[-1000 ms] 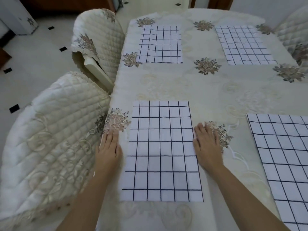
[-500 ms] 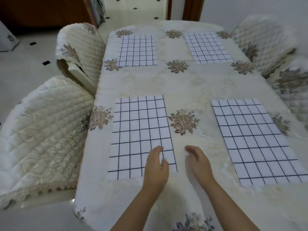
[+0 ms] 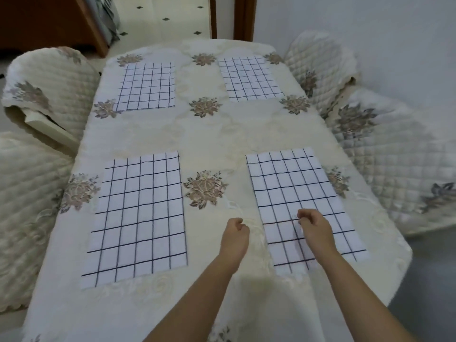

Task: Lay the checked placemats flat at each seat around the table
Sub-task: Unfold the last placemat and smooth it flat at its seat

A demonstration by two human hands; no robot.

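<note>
Several white placemats with dark checks lie flat on the cream floral tablecloth (image 3: 217, 139): near left placemat (image 3: 138, 215), near right placemat (image 3: 293, 186), far left placemat (image 3: 148, 87), far right placemat (image 3: 249, 79). My left hand (image 3: 234, 234) hovers over bare cloth between the two near mats, fingers curled into a fist, holding nothing. My right hand (image 3: 314, 227) is above the near right mat's lower left part, fingers curled, nothing in it.
Quilted cream chair covers ring the table: two chairs on the left (image 3: 49, 82) (image 3: 22, 206) and two on the right (image 3: 320, 60) (image 3: 399, 164). A doorway with wooden frame (image 3: 213, 16) lies beyond the far end. The table's near right corner (image 3: 399, 262) drops to grey floor.
My hands left the near left mat's sides and swung right, curling as they went. The view shifted right and back, so the near right mat and right chairs now show fully.
</note>
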